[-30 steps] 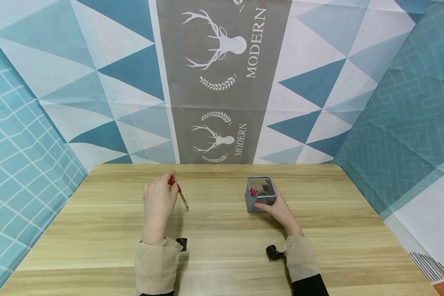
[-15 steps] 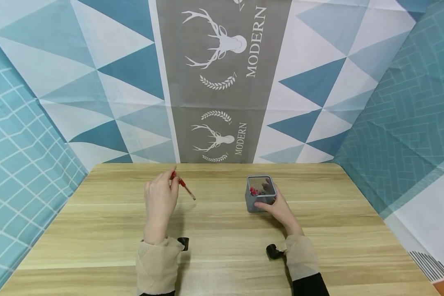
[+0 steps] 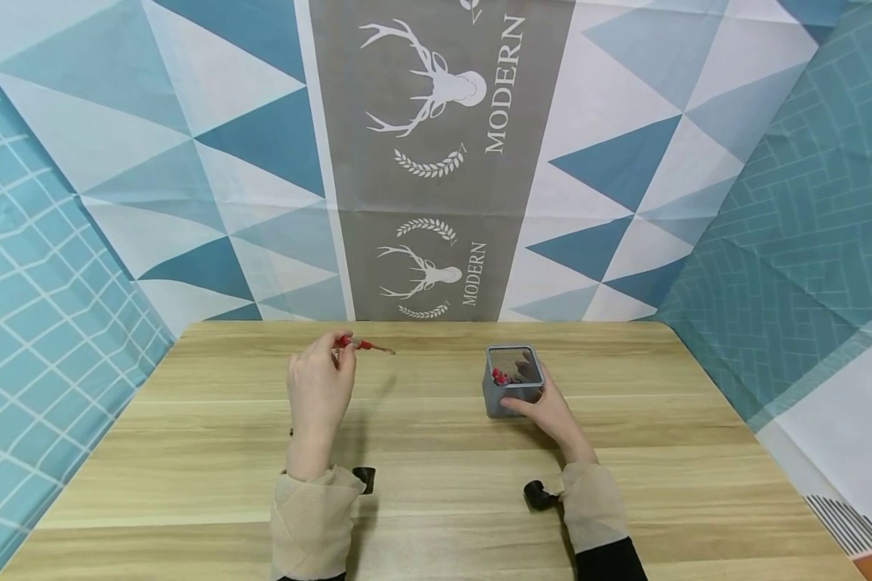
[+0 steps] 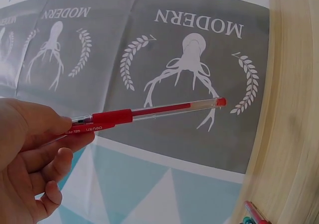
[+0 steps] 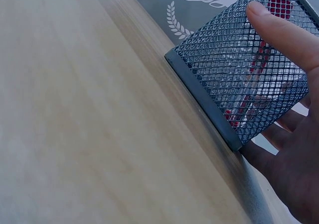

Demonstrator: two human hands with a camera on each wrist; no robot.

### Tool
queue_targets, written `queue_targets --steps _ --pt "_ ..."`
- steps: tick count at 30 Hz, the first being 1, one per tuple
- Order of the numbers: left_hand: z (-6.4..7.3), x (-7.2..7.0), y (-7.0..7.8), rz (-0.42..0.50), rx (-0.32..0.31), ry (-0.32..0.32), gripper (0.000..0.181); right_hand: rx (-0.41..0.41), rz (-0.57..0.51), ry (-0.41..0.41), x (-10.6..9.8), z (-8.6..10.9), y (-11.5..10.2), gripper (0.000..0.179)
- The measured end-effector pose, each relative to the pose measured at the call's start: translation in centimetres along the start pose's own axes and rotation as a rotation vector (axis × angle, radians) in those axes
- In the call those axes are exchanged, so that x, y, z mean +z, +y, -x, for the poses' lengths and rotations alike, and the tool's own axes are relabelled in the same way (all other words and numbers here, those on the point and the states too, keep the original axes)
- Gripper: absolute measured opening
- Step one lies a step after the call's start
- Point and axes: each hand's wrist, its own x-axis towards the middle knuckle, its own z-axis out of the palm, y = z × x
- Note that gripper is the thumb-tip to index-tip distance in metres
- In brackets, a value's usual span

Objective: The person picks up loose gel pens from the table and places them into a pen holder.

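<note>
My left hand [image 3: 320,395] pinches a red gel pen [image 3: 366,346] between thumb and fingers, raised over the left half of the table. Clear-barrelled with a red grip, the pen [image 4: 154,113] points right with its red-capped end outward, nearly level. My right hand [image 3: 555,411] grips a grey wire-mesh pen holder [image 3: 505,405] from its right side, thumb across the front. The holder stands upright on the table. Inside it are several pens [image 3: 500,377] with red parts, seen through the mesh [image 5: 219,59] in the right wrist view.
Ends of a red and a teal pen [image 4: 255,213] show at the bottom of the left wrist view. A small dark tip [image 3: 291,432] peeks out beside my left wrist. Behind the wooden table [image 3: 436,516] hangs a patterned cloth wall [image 3: 429,186].
The red pen has swung up from slanting down to the right to nearly level. My left hand has shifted slightly right. The right hand and the pen holder stay put.
</note>
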Motion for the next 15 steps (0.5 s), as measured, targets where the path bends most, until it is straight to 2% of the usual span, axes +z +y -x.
queue_targets --steps 8,12,15 --pt "0.0 -0.1 0.7 0.029 0.042 0.017 0.015 0.017 -0.01 -0.015 0.3 0.8 -2.6 0.087" --pt "0.0 0.1 1.2 0.057 0.074 0.044 0.016 0.02 -0.005 -0.017 0.3 1.0 -2.9 0.087" --pt "0.1 0.1 1.7 0.129 0.054 0.044 0.017 0.018 -0.014 -0.018 0.3 0.9 -2.8 0.087"
